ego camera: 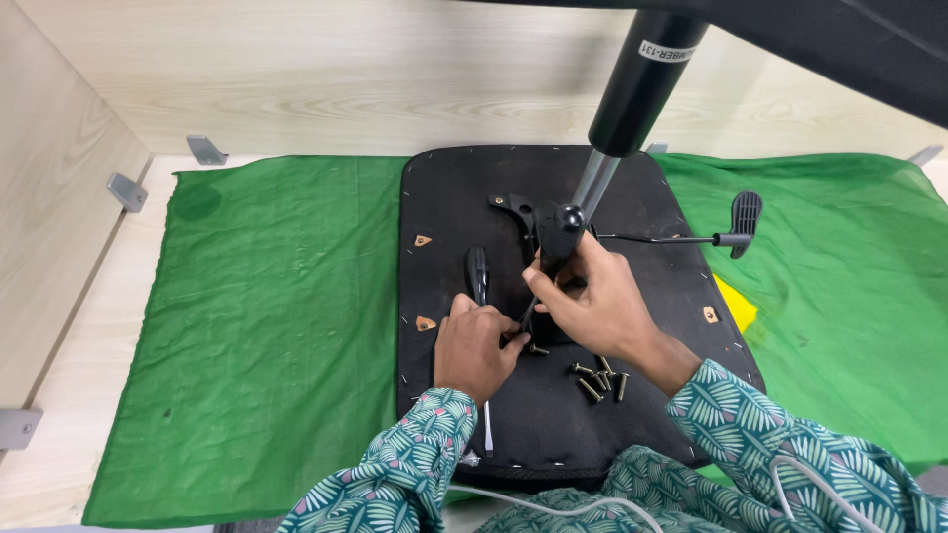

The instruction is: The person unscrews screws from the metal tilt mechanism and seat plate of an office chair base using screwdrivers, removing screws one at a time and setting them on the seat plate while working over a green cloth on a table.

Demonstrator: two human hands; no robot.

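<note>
While my right hand (592, 301) gripped the black bracket (553, 237) on the seat (494, 188), my left hand (474, 345) pinched a screw (536, 348) beside it. More screws (597, 377) lay near my right wrist.

A pale wooden table (59, 415) carries a green cloth (267, 326) spread beneath both hands. On the cloth, directly under them, lies an upturned black seat base (444, 197).
</note>
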